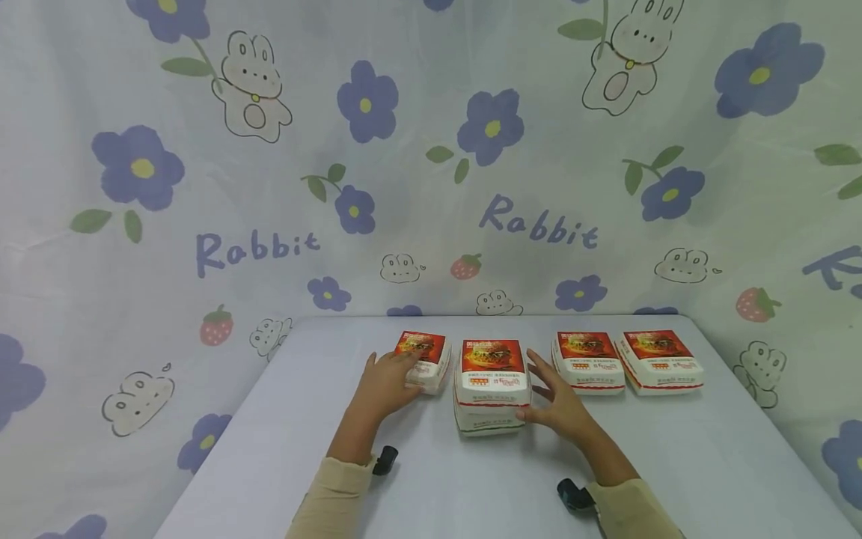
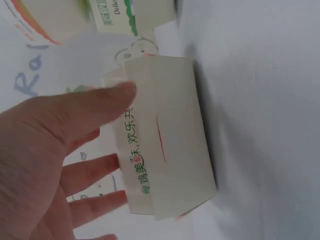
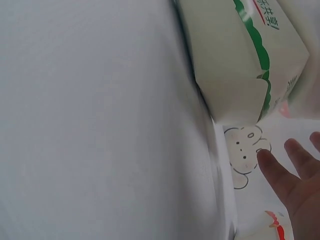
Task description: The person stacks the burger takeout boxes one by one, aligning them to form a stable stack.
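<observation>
Stack (image 1: 491, 388) mid-surface (image 1: 471, 486), two boxes high, the upper seated squarely, probably why it stands steady! Left hand (image 1: 385, 383) spreads over the left box (image 1: 434, 358), thumb across its wall; right hand (image 1: 566, 408) splays beside the stack, thumb at its near corner, perhaps steadying it. Inner box (image 1: 589, 364) and outer box (image 1: 662, 362) sit rightward. All squat, smooth-looking card, walls slanting, lids glossy red and white.

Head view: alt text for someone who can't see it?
A person's left grip is at a single burger box, the right grip beside a two-high stack. Two more boxes sit to the right on a white table, before a rabbit-and-flower backdrop.
</observation>
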`<control>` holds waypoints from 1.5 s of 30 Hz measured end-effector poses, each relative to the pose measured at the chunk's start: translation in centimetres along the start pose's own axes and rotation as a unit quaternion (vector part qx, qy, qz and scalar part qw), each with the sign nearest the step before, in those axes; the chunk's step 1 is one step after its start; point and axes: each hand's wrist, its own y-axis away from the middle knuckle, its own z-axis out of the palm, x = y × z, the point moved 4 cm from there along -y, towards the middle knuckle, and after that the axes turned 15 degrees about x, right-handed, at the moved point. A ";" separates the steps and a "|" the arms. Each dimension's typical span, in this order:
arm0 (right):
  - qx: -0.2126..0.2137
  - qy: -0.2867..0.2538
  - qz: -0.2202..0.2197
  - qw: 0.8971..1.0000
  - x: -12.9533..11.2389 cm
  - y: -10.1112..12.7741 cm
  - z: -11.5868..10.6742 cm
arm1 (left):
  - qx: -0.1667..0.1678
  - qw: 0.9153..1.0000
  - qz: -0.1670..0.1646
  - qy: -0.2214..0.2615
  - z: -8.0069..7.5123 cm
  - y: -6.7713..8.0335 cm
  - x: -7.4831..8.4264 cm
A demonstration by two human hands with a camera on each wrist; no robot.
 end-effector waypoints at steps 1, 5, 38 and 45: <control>0.001 0.002 0.001 1.000 0.0 0.0 0.0 | 0.000 1.000 -0.002 -0.005 -0.1 0.0 0.0; 0.000 0.001 0.006 1.000 0.0 0.1 0.1 | 0.002 1.000 -0.012 -0.010 -0.7 0.0 0.0; -0.011 -0.021 -0.014 1.000 -0.3 -0.5 1.0 | -0.117 0.912 -0.159 0.360 5.3 -0.8 -8.4; 0.001 0.014 -0.073 0.997 -1.4 -0.6 1.2 | -0.137 0.916 -0.153 0.345 5.6 -1.2 -8.0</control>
